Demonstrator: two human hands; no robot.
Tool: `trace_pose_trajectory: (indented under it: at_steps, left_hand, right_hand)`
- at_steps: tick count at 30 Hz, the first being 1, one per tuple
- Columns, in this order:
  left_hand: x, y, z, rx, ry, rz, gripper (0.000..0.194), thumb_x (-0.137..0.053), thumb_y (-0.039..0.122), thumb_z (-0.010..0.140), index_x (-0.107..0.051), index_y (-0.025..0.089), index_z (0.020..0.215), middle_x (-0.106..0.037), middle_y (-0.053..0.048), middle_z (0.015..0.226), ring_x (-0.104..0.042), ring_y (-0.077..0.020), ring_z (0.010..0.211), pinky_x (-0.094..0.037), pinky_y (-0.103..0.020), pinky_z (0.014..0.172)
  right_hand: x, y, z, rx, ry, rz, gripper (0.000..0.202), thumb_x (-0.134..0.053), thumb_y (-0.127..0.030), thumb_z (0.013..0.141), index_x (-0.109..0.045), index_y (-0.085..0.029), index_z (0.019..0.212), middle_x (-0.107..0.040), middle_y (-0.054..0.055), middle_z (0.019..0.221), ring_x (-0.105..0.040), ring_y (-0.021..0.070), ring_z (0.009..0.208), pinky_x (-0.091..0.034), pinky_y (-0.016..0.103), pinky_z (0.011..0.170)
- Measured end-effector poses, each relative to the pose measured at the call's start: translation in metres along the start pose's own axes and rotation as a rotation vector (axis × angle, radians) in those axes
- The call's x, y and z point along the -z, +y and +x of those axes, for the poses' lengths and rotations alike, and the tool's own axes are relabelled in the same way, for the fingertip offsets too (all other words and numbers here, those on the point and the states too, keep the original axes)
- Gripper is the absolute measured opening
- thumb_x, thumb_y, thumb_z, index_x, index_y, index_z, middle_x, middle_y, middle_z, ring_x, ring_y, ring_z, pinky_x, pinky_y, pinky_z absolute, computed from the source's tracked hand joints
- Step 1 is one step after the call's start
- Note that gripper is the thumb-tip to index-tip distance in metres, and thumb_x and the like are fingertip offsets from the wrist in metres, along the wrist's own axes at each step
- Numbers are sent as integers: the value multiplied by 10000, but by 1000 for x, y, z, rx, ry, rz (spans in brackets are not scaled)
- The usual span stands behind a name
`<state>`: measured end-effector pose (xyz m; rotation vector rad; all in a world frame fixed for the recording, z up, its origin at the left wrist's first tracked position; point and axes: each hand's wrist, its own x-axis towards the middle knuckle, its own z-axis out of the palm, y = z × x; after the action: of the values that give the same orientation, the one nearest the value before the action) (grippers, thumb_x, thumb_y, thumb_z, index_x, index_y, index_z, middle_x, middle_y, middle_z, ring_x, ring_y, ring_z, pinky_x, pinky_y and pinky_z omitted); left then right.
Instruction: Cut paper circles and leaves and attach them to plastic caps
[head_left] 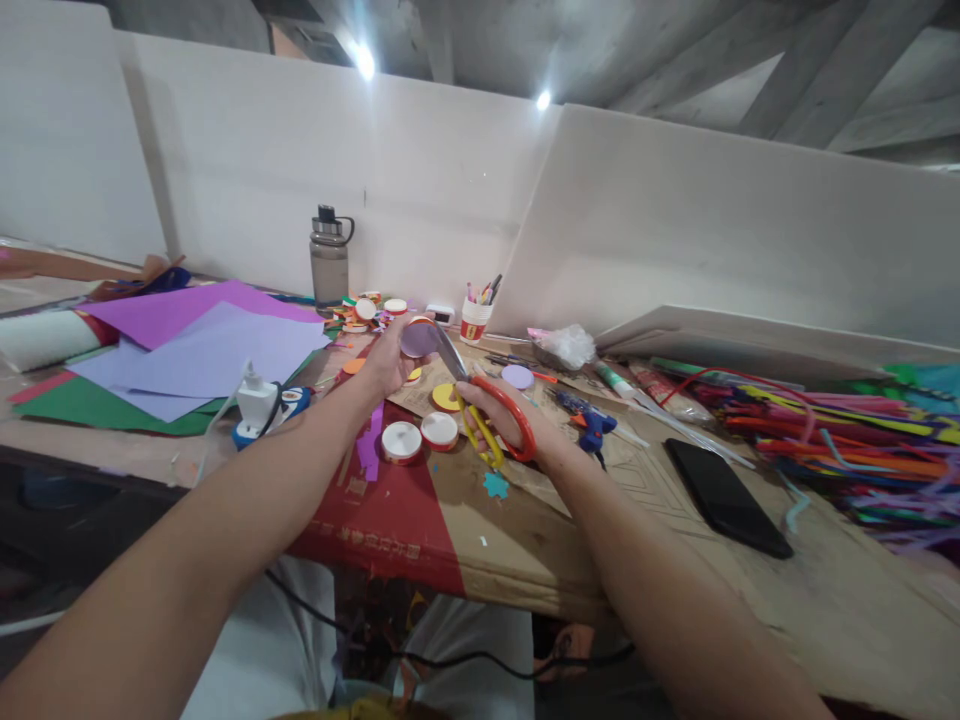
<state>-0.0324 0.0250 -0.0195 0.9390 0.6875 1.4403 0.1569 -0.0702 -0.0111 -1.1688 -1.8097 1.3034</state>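
My left hand (387,362) is closed on a short round drum-like piece (418,338) with a lilac face and a reddish rim. My right hand (495,412) grips scissors (517,412) with red and yellow handles. Their metal blades reach up beside the lilac face; whether they touch it I cannot tell. Below the hands on the cardboard are two white-topped round pieces, one on the left (401,441) and one on the right (439,430). A yellow-topped round piece (445,397) sits just behind them. Purple paper scraps (369,445) lie to the left, and a teal paper cutout (495,485) lies nearer me.
Lilac and purple sheets (225,345) spread at left, near a white plug (256,400). A water bottle (329,262) and a paper cup of pens (475,318) stand behind. At right are a blue glue gun (595,424), a black phone (724,495) and colourful pipe cleaners (847,430).
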Motion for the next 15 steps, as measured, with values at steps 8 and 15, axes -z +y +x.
trace_pose_trajectory:
  at_steps: [8, 15]
  left_hand:
    - [13, -21, 7, -371, -161, 840, 352, -498, 406, 908, -741, 165, 988, -730, -91, 1070, -645, -244, 1041, -526, -317, 853]
    - [12, -32, 6, -381, -394, 1192, 438, -425, 389, 926, -713, 118, 1116, -699, -160, 1207, -619, -273, 1140, -435, -412, 1057]
  right_hand:
    - [8, 6, 7, -2, 117, 162, 307, -505, -527, 894, -527, -227, 833, -520, -37, 560, -513, 130, 406, -442, 266, 409]
    - [12, 7, 11, -42, 211, 225, 279, -577, -496, 844, -580, -225, 907, -514, -38, 564, -489, 127, 425, -448, 259, 402]
